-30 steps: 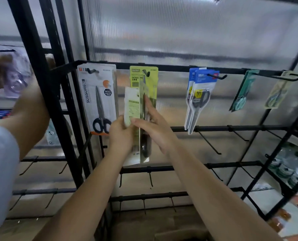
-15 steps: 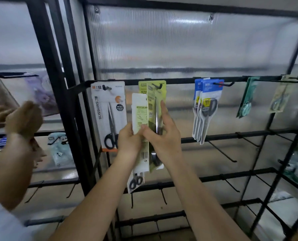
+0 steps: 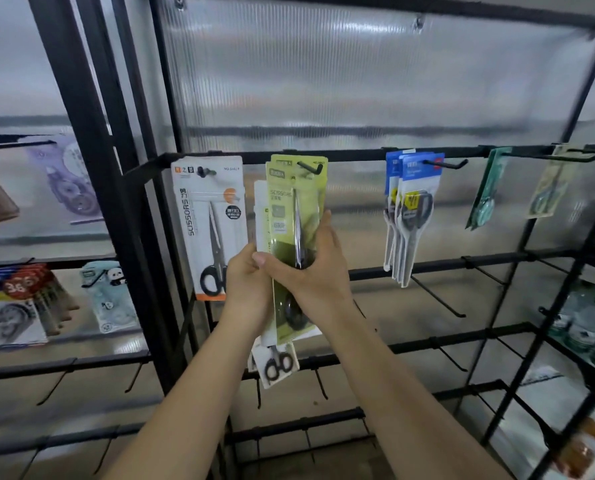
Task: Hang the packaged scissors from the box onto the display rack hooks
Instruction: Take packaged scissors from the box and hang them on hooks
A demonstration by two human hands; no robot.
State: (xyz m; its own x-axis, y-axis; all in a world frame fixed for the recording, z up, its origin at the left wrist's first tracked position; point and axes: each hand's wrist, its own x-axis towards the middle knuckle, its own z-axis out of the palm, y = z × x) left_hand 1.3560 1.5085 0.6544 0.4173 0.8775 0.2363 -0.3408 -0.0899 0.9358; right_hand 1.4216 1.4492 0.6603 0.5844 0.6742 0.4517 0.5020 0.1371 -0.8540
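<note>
Your right hand [image 3: 315, 268] grips a green scissors pack [image 3: 291, 216], its top at a hook [image 3: 311, 168] on the black rack [image 3: 358, 154]. Your left hand [image 3: 247, 282], touching it, pinches a white pack [image 3: 262, 216] behind. White [image 3: 207, 216] and blue packs [image 3: 415, 202] hang alongside.

On the display rack's top bar [image 3: 351, 154], five hooks held packs. The held scissors pack [image 3: 294, 216] sat second from left, before another pack [image 3: 318, 174].
</note>
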